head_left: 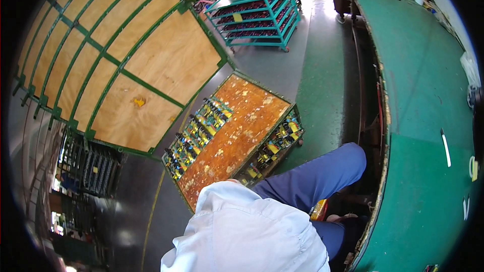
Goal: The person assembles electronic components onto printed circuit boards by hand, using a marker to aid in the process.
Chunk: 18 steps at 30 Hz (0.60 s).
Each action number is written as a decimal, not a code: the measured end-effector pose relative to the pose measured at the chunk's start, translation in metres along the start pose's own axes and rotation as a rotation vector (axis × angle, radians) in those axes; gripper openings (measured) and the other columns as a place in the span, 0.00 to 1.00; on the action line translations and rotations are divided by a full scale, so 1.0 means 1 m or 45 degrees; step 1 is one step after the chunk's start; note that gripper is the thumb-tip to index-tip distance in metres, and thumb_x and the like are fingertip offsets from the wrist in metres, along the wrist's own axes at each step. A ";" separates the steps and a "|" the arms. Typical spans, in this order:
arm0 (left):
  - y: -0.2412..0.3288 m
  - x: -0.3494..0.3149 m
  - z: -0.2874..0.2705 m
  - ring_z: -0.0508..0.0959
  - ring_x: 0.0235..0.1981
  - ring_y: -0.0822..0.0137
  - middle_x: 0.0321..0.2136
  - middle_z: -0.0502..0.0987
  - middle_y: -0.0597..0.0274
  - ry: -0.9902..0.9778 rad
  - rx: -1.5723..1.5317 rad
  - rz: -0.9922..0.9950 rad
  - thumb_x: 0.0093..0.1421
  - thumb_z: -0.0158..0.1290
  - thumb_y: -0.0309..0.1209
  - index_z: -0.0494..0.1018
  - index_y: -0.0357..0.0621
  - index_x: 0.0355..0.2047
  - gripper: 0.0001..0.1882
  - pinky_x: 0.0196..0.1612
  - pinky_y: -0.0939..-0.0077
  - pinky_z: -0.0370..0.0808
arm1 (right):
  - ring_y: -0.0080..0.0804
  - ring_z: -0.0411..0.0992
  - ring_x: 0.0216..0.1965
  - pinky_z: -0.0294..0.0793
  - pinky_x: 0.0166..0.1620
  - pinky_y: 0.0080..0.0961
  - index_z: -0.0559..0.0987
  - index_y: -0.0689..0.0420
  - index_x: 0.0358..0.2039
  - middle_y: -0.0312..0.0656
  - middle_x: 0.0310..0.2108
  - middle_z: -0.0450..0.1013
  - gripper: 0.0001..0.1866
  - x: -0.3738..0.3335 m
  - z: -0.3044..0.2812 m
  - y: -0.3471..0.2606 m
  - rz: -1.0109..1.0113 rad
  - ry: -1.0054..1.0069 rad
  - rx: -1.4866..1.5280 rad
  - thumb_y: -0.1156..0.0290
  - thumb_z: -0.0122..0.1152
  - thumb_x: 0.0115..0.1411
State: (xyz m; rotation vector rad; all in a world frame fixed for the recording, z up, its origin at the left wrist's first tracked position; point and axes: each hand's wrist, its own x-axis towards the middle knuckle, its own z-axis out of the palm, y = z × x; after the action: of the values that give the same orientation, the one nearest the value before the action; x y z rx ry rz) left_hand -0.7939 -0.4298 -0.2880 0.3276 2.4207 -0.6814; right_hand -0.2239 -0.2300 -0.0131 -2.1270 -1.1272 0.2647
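Observation:
My light blue sleeve (252,226) fills the lower middle of the head view. Past its upper edge shows a thin sliver of what looks like my left hand (235,181), at the near edge of a wooden-topped cart (237,121). Its fingers are hidden, so whether it holds anything does not show. Rows of circuit boards (201,128) with yellow, black and blue parts stand along the cart's left side. More circuit boards (272,146) sit on a shelf under the top. My right hand is out of sight. My legs in navy trousers (317,174) are bent towards the bench.
A long green workbench (418,100) runs down the right, with a white pen-like tool (445,147) on it. Tilted wooden panels in a green frame (166,55) rise at the left. Behind stands a teal wheeled rack (262,17). A red-and-yellow object (318,210) lies near my legs.

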 end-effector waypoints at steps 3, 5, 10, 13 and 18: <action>0.090 -0.031 -0.027 0.70 0.54 0.52 0.51 0.71 0.45 -0.253 0.007 0.570 0.59 0.38 0.55 0.71 0.42 0.50 0.32 0.56 0.65 0.66 | 0.41 0.71 0.45 0.70 0.49 0.32 0.74 0.62 0.48 0.50 0.45 0.73 0.18 0.005 0.005 -0.010 -0.108 0.048 -0.171 0.62 0.47 0.66; 0.147 -0.050 -0.051 0.70 0.53 0.50 0.50 0.71 0.43 -0.219 -0.216 0.746 0.58 0.37 0.53 0.73 0.40 0.48 0.32 0.55 0.65 0.67 | 0.41 0.71 0.45 0.70 0.49 0.32 0.74 0.61 0.48 0.50 0.45 0.73 0.18 0.016 0.005 -0.023 -0.196 0.054 -0.217 0.62 0.47 0.66; 0.223 -0.110 -0.148 0.72 0.49 0.45 0.45 0.73 0.41 -0.094 -0.621 1.141 0.61 0.35 0.52 0.74 0.35 0.42 0.31 0.52 0.59 0.68 | 0.41 0.71 0.45 0.70 0.48 0.32 0.74 0.61 0.48 0.51 0.44 0.73 0.17 0.019 0.020 -0.065 -0.406 0.026 -0.288 0.63 0.48 0.65; 0.237 -0.124 -0.160 0.74 0.43 0.44 0.39 0.76 0.44 -0.019 -0.784 1.249 0.62 0.37 0.50 0.75 0.40 0.38 0.26 0.47 0.57 0.70 | 0.41 0.73 0.41 0.72 0.46 0.30 0.72 0.62 0.49 0.51 0.43 0.73 0.19 0.010 0.051 -0.127 -0.492 -0.164 0.025 0.62 0.52 0.63; 0.196 -0.107 -0.164 0.75 0.37 0.44 0.33 0.77 0.45 0.142 -1.147 1.181 0.61 0.38 0.44 0.75 0.42 0.32 0.21 0.40 0.57 0.71 | 0.39 0.72 0.49 0.70 0.50 0.29 0.66 0.63 0.55 0.51 0.50 0.70 0.23 0.071 0.134 -0.138 -0.867 -0.312 0.214 0.66 0.53 0.62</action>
State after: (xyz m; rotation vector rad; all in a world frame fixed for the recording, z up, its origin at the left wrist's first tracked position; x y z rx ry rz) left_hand -0.7137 -0.1841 -0.1866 0.9833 2.0584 0.8101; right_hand -0.3336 -0.0566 -0.0091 -1.4828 -1.8231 0.2874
